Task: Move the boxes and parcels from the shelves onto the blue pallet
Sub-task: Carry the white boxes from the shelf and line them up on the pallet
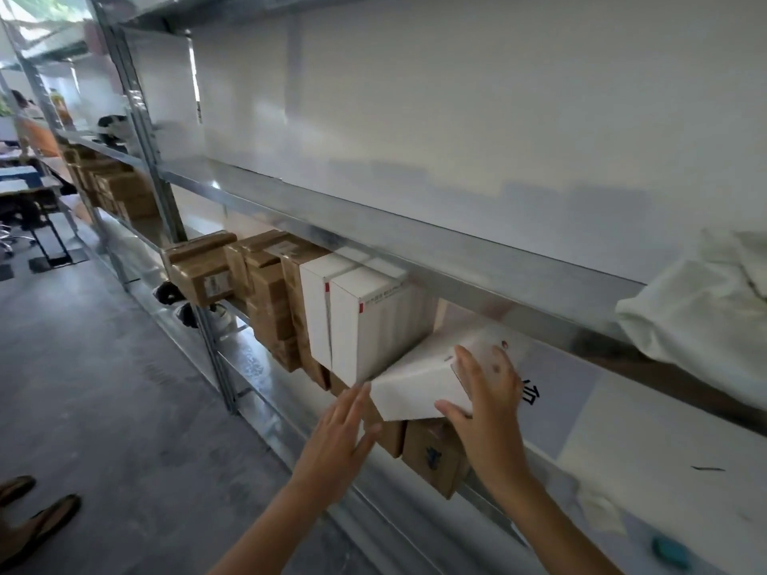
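Head view: metal shelving (415, 238) runs along a white wall.
White box (419, 381): tilted, at the front edge of the middle shelf, resting on brown boxes (431, 454) below it.
Right hand (489, 392): fingers curled over the white box's right end, thumb under its near edge.
Left hand (340, 433): spread flat, fingertips just touching the box's left corner, it seems.
Neighbours: two upright white cartons (365, 317) stand just left, touching it; taped brown parcels (265, 292) crowd further left.
Upper shelf edge: a crumpled white cloth (701, 300) at the right.
Floor: grey concrete; someone's shoes (29, 520) at the lower left.
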